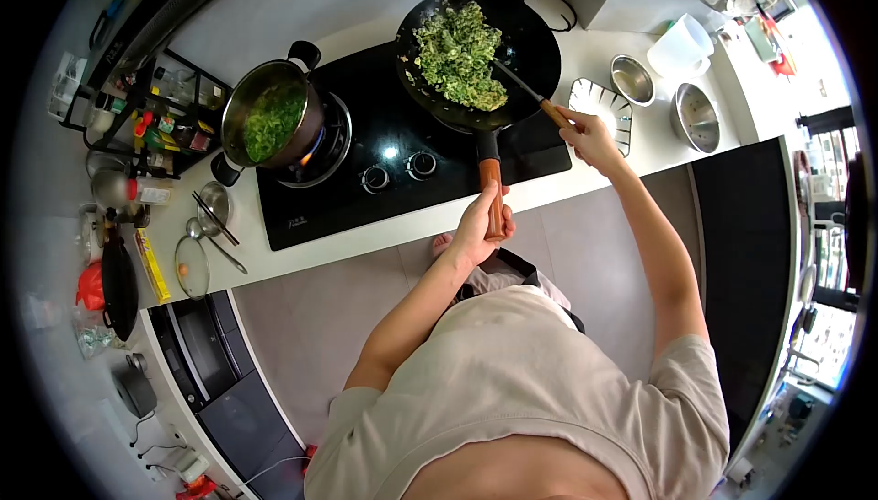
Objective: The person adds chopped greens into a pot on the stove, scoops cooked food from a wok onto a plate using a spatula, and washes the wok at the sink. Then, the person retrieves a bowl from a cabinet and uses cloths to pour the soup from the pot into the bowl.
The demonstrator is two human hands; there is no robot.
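Note:
My left hand (477,224) is wrapped round the wooden handle of a black wok (530,43) on the right side of the stove. In the wok lies a heap of chopped green food mixed with pale bits (457,56). My right hand (590,137) grips the wooden handle of a spatula (521,81). Its metal shaft reaches into the wok, and its far end is hidden in the food. On the left burner, over a visible flame, stands a dark two-handled pot (306,125) with green leafy food (274,123) inside.
The black cooktop (366,216) has two knobs at its middle. Right of the wok are a striped square dish (622,120), two metal bowls (695,116) and a white plastic container (681,47). At left stand a small bowl with chopsticks (215,207), a glass lid (192,267) and a spice rack (183,102).

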